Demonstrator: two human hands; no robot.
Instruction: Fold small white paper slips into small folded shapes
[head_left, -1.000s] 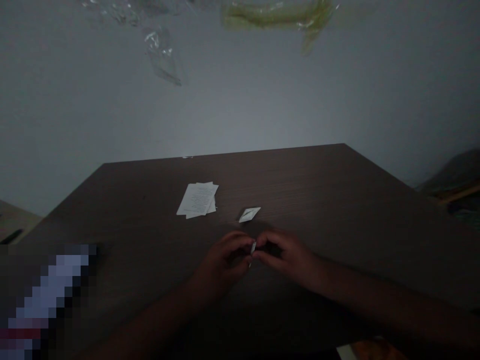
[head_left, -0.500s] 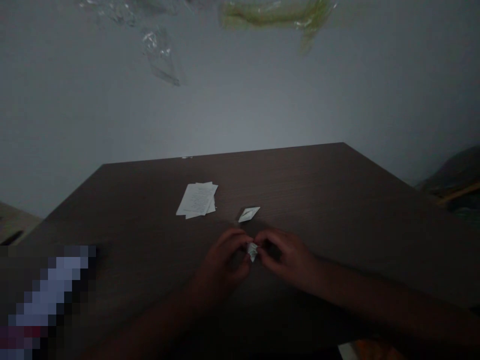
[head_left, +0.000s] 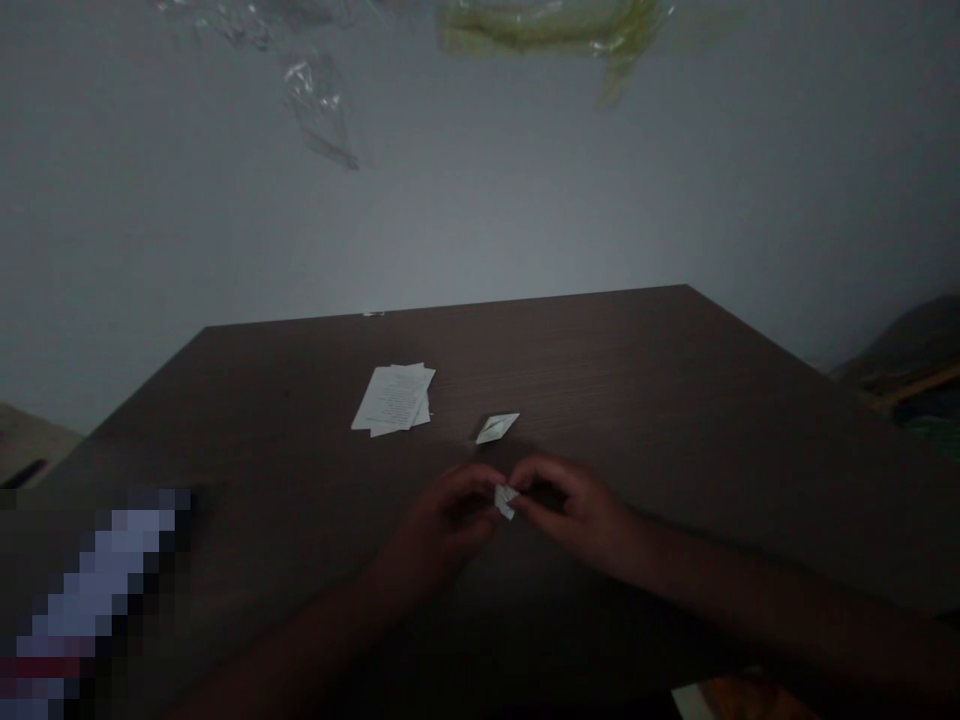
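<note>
Between the fingertips of both hands is a small folded piece of white paper (head_left: pixel 505 501), with faint print or creases on it. My left hand (head_left: pixel 456 508) pinches its left side, thumb below and fingers above. From the other side my right hand (head_left: pixel 574 505) grips its right edge between thumb and forefinger. Just beyond the hands lies a folded paper boat (head_left: pixel 497 428), pointed at both ends. The fingertips cover part of the paper, and the dim light hides its exact folds.
Several printed paper sheets (head_left: pixel 394 398) lie stacked unevenly on the dark wooden table (head_left: pixel 600 370), left of the folded boat. A blurred, pixelated object (head_left: pixel 97 580) sits at the near left. Clear and yellow tape (head_left: pixel 555 30) hangs on the wall behind.
The held paper has turned slightly between my fingers, and its lower tip has shifted a little right. Both hands stay in nearly the same place; the boat and sheets have not moved.
</note>
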